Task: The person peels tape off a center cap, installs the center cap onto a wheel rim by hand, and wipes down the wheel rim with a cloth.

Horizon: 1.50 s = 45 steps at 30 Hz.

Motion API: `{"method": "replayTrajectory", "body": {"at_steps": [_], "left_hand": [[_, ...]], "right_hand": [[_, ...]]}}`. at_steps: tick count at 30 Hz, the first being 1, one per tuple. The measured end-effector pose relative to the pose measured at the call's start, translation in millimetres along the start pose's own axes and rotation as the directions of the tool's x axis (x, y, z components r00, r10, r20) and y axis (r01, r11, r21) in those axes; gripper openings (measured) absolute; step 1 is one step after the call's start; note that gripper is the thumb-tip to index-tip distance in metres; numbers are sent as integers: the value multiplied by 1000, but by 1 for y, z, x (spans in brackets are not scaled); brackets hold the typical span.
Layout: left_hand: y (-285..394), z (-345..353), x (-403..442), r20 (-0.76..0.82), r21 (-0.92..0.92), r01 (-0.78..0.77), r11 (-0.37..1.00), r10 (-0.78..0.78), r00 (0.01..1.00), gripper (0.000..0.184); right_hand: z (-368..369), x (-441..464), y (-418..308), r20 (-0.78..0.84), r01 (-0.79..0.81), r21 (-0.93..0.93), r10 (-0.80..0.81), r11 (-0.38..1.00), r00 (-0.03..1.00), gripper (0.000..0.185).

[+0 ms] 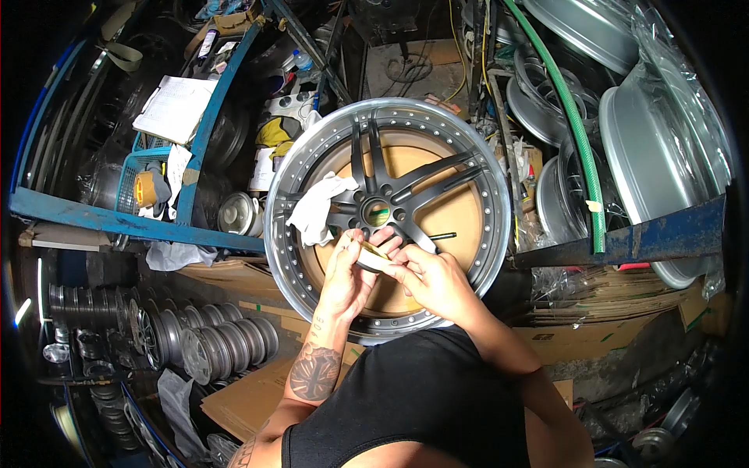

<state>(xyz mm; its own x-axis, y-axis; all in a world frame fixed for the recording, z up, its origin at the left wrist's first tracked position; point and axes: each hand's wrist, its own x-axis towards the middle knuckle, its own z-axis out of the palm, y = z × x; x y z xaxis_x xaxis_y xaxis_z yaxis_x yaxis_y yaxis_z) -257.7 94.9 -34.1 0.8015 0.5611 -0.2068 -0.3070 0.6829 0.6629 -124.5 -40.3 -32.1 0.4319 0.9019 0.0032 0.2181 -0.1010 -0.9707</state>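
Both my hands are over the lower middle of a large alloy wheel rim [503,210] with dark spokes and a polished, studded lip. My left hand [346,277] has its fingers around what looks like a roll of tape [376,261], pale with a yellowish inside. My right hand [437,282] pinches at the right edge of that roll, thumb and fingers together. A crumpled white cloth [318,209] lies across the left spokes. On the right side of the rim, a dark pen-like stick [443,235] rests beside the spokes.
Blue metal racks [140,226] flank the wheel, with a notepad [175,108] and a blue basket [129,183] at left. Silver rims [644,156] and a green hose [573,117] stand at right. Cardboard sheets [577,335] and stacked wheels [226,347] lie nearer me.
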Motion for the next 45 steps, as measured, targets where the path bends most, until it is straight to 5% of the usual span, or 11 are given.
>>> {"method": "replayTrajectory", "body": {"at_steps": [8, 14, 21, 25, 28, 36, 45], "left_hand": [[-3, 3, -1, 77, 102, -5, 995, -3, 997, 34], [-9, -14, 1, -161, 373, 15, 928, 49, 986, 42], [-5, -6, -5, -32, 614, -83, 785, 130, 991, 52], [2, -16, -1, -204, 528, -31, 848, 163, 965, 51], [7, -18, 0, -229, 484, -24, 875, 153, 961, 48], [3, -29, 2, -170, 280, 32, 959, 17, 985, 41], [3, -29, 0, -159, 329, 63, 942, -10, 987, 43]], "right_hand": [[-5, 0, -4, -11, 39, -31, -40, 999, 999, 21], [0, 2, 3, -36, 74, -152, -81, 986, 996, 22], [-6, 6, -5, 12, 11, -44, -11, 999, 1000, 26], [-3, 4, -7, 130, -124, 119, 108, 985, 986, 32], [-4, 0, -12, 46, -44, 12, 44, 999, 998, 34], [-6, 8, -5, 112, -70, 46, 65, 996, 992, 31], [-1, 10, 4, 117, -67, 87, 56, 994, 991, 30]]}}
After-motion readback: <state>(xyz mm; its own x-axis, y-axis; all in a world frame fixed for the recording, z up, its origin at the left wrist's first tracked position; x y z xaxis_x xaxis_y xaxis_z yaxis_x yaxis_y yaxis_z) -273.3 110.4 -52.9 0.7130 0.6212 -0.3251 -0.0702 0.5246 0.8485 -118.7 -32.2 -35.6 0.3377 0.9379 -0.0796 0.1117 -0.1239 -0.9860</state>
